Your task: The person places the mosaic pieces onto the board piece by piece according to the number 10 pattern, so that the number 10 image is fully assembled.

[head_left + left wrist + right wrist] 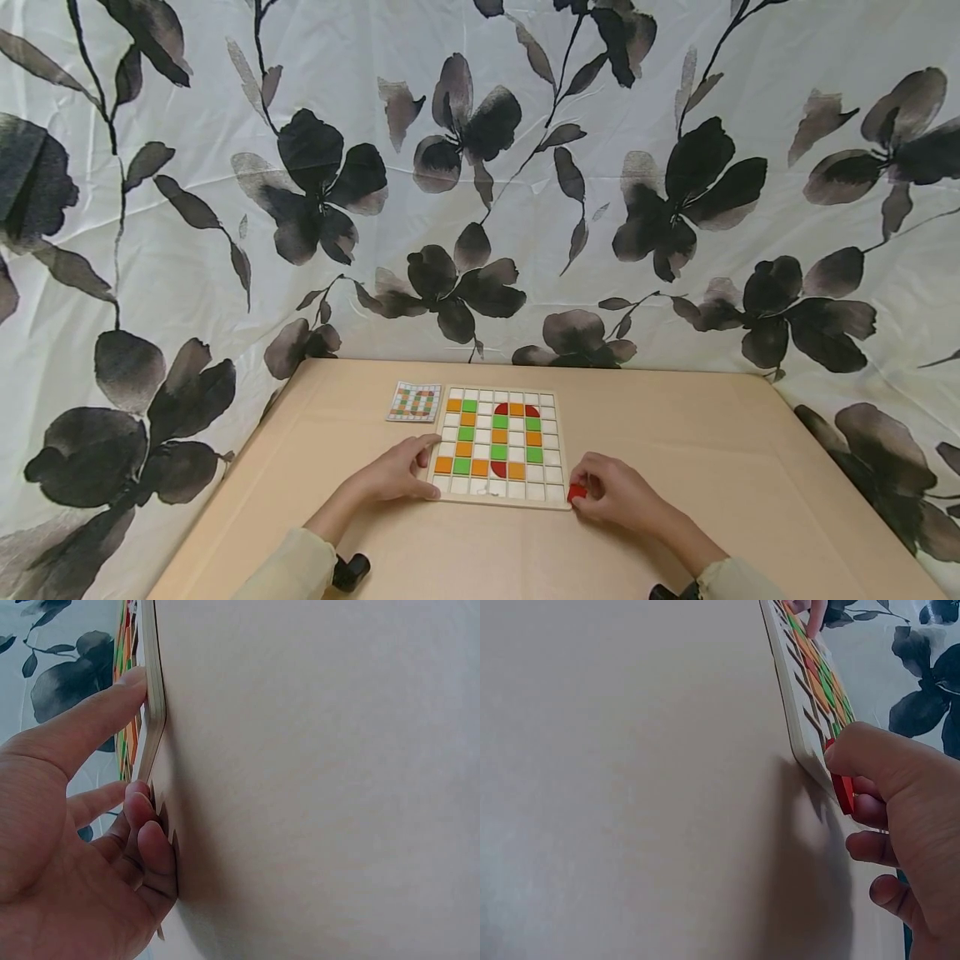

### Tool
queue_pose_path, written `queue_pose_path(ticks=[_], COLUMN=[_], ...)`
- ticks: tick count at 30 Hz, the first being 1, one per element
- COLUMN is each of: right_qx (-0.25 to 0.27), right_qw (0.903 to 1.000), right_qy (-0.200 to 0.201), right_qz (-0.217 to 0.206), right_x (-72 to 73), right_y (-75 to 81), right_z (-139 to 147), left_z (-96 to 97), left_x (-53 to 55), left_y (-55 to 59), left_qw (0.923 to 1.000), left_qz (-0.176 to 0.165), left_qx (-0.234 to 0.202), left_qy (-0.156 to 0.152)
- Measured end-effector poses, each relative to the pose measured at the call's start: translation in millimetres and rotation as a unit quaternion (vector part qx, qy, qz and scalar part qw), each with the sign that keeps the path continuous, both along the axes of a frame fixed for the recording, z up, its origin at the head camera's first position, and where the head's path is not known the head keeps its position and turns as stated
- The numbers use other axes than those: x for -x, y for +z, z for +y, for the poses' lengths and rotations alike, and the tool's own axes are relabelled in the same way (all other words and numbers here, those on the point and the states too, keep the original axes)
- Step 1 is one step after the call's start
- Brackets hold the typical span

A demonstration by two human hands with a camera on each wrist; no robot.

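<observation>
A square wooden grid board [517, 490] lies on the table, with orange, green and red tiles filling some of its white cells. At its near left corner, my left hand [397, 472] grips the rim, thumb on the near edge and index finger along the left side. The left wrist view shows that thumb on the board's pale edge [155, 675], the other fingers curled beside the corner. My right hand [615, 493] pinches a small red tile [844, 793] between thumb and fingers, just off the near right corner of the board. The red tile's full outline is partly hidden by the fingers.
A small printed card [414, 402] with a coloured grid pattern lies at the board's far left. The tan table [675, 433] ends at a hanging floral cloth [570, 208] behind. Black wrist bands [351, 572] sit near the sleeve cuffs.
</observation>
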State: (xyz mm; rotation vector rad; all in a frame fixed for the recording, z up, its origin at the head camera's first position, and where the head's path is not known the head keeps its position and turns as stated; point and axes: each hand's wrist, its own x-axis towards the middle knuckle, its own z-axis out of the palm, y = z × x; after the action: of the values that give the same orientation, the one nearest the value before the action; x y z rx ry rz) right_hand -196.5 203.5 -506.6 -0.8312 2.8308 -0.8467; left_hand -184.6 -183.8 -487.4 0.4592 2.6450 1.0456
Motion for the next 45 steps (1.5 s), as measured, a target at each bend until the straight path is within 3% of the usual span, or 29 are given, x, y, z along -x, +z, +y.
queue_pose_path(ticks=[5, 10, 14, 20, 33, 45], right_qx=[0.005, 0.000, -0.010, -0.010, -0.002, -0.010], right_qw=[0.9996, 0.9999, 0.9995, 0.9986, 0.9992, 0.9956], right_qy=[0.008, -0.006, -0.013, 0.001, 0.019, 0.047], right_qz=[0.027, 0.013, 0.026, 0.052, 0.034, 0.080], right_x=[4.5, 8.6, 11.7, 15.2, 18.9, 23.3], right_y=[0.9, 3.0, 1.7, -3.9, 0.0, 1.3], right_z=[-11.5, -23.6, -31.1, -38.4, -44.3, -47.3], left_z=[0.0, -0.5, -0.2, -0.4, -1.2, -1.5], left_x=[1.0, 1.8, 2.3, 1.9, 1.4, 1.8], left_y=[0.0, -1.9, -3.2, -5.7, -6.0, -5.1], left_qw=[1.0000, 1.0000, 0.9999, 0.9998, 0.9999, 0.9998], left_qz=[-0.003, -0.006, -0.011, -0.013, -0.012, -0.016], left_qx=[-0.002, -0.003, -0.002, -0.004, -0.003, -0.003], left_qy=[0.002, 0.004, 0.007, 0.011, 0.010, 0.013])
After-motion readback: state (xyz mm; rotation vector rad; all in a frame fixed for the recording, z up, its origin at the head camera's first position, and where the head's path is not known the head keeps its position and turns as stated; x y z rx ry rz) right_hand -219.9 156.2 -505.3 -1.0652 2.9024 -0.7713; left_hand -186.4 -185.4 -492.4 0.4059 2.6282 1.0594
